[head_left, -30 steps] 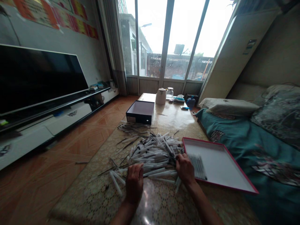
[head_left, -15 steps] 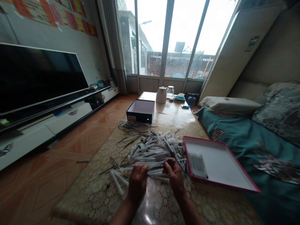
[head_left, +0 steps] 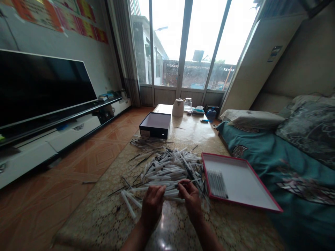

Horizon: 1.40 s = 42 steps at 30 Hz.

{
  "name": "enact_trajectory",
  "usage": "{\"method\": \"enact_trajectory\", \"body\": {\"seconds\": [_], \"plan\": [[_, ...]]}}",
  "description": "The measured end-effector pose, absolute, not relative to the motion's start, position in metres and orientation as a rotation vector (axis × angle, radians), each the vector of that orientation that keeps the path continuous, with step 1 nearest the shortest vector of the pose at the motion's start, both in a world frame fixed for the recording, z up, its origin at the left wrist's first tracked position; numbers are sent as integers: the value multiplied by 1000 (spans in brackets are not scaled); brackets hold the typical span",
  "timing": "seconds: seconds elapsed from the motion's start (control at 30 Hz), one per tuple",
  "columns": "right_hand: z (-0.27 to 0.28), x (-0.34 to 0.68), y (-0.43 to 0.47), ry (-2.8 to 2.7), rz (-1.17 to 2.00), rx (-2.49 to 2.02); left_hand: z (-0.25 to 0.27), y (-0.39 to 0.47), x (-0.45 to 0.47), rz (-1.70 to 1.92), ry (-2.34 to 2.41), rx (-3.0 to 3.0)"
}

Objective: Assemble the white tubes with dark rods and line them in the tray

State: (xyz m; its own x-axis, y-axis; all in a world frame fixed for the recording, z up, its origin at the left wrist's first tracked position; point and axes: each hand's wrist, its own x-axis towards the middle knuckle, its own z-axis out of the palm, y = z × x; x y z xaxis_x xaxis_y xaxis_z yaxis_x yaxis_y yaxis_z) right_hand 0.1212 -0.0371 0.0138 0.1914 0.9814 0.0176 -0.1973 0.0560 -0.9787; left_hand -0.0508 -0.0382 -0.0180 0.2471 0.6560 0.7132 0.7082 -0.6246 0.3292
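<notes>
My left hand (head_left: 152, 202) is closed with fingertips pressed together, low over the near edge of a pile of white pen barrels (head_left: 167, 170). What it pinches is too small and hidden to make out. Just to its right, my right hand (head_left: 190, 195) pinches a slim dark pen refill, largely covered by the fingers. Thin dark refills (head_left: 117, 191) and black pen caps are mixed into the pile and scattered to its left. A row of pens (head_left: 218, 183) with clear barrels lies inside the red-rimmed box lid (head_left: 246, 184), right of my right hand.
A dark open box (head_left: 154, 132) stands beyond the pile on the patterned table (head_left: 104, 216). Farther back are a kettle (head_left: 178, 108), a glass jar (head_left: 187, 104) and a tissue pack (head_left: 198, 110). A teal-covered sofa (head_left: 251, 143) runs along the right side.
The right hand has dropped slightly and turned, its fingers closer together and nearer the left hand. The left hand stays almost in place. The whole view has shifted a little.
</notes>
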Motion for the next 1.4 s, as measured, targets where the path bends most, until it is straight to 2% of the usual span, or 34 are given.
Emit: {"method": "enact_trajectory", "body": {"seconds": [0.33, 0.47, 0.57, 0.7, 0.77, 0.83, 0.9, 1.1, 1.27, 1.4], "plan": [[9, 123, -53, -877, 1094, -1067, -3, -42, -44, -1194, -1246, -2554], [2, 119, -55, -794, 1126, -1051, 4, -48, -38, -1238, -1284, -2580], [-5, 121, -55, -698, 1088, -1075, 9, -58, -33, -1578, -1550, -2459], [-9, 127, -58, -623, 1060, -1097, 13, -75, -17, -2436, -2463, -1995], [-7, 125, -62, -676, 1072, -1091, 14, -79, -8, -2939, -2850, -1565], [-3, 119, -66, -735, 1089, -1090, 16, -79, 0, -3425, -2929, -961], [0, 113, -70, -777, 1101, -1101, 17, -75, 3, -3725, -2788, -451], [3, 121, -70, -767, 1101, -1136, 14, -66, -8, -3880, -2505, 40], [6, 136, -70, -718, 991, -1179, 12, -69, -16, -3902, -2466, 117], [12, 127, -75, -860, 1081, -1150, 15, -72, -11, -3892, -2508, 68]]}}
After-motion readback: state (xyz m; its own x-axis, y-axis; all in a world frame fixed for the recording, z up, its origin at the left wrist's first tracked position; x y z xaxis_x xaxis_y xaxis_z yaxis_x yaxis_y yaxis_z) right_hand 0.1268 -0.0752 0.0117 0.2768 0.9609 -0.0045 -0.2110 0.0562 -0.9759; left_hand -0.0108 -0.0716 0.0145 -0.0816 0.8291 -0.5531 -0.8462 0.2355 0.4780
